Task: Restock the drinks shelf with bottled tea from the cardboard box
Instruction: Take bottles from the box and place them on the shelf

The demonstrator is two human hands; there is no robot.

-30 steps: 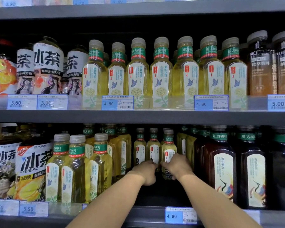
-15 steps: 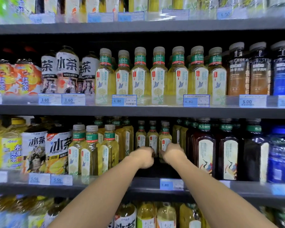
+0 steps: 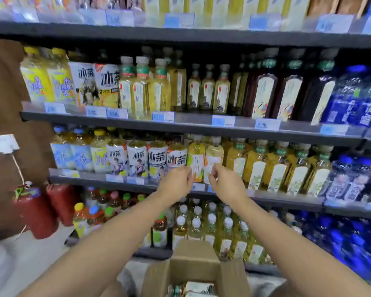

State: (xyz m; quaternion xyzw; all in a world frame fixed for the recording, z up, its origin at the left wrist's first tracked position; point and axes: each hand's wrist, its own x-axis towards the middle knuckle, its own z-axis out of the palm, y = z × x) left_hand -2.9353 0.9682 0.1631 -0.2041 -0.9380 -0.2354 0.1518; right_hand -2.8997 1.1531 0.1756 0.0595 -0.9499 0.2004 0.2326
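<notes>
Left hand [image 3: 176, 182]: your fingers are loosely curled and hold nothing; the hand is raised well above the open brown cardboard box [image 3: 194, 266].
Right hand [image 3: 226, 183]: likewise loosely curled and empty, level with the other hand above the box.
Contact: two yellow-labelled plastic bottles [image 3: 204, 161] stand just behind your fingertips; blur hides whether you touch them.
Bottled tea in box [image 3: 194, 289]: white-labelled bottles lie inside the box, well below both hands.
Shelved tea: three small pale-yellow tea bottles [image 3: 208, 91] stand higher above the box than your hands.
Change: half a second ago both hands reached in at those three bottles; they now sit lower, nearer the box, which has come into view.
</notes>
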